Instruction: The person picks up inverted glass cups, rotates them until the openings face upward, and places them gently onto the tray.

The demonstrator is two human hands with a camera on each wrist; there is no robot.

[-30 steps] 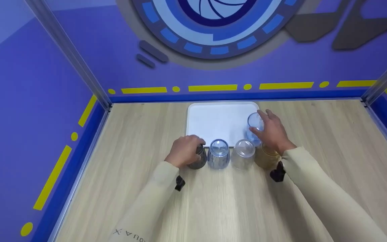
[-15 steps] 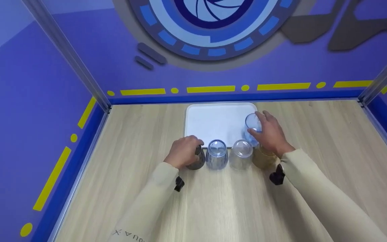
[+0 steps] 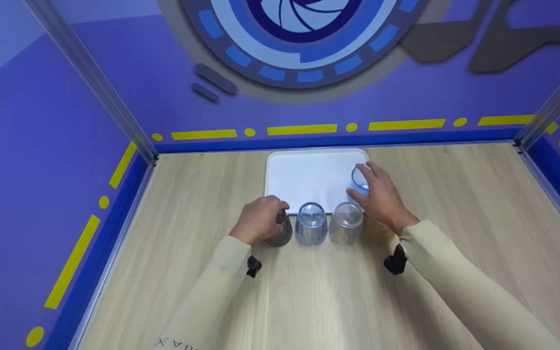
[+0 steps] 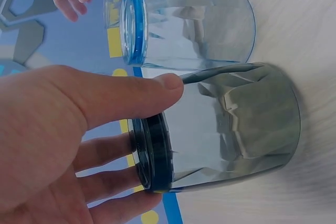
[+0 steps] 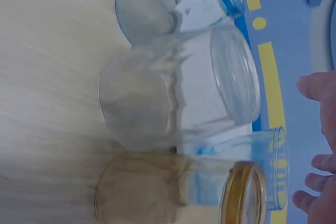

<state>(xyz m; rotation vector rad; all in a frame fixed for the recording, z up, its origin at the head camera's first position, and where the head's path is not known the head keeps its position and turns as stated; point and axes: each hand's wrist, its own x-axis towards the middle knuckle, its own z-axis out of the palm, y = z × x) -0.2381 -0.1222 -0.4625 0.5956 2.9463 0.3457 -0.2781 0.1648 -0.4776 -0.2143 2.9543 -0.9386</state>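
Left hand [image 3: 259, 224] grips the grey glass [image 3: 281, 231], lower centre of frame, thumb and fingers wrapped round its upturned base. Beside it on the bench [image 3: 309, 291] stand a blue glass [image 3: 311, 223], a clear glass [image 3: 347, 222] and an amber glass [image 5: 178, 192], all inverted. Right hand [image 3: 379, 197] holds a second blue glass [image 3: 359, 179] on the white tray [image 3: 304, 175], mid-frame.

left hand [image 3: 259, 224] gripping grey cup [image 3: 280, 232], right hand [image 3: 382, 199] on blue cup [image 3: 359, 179]
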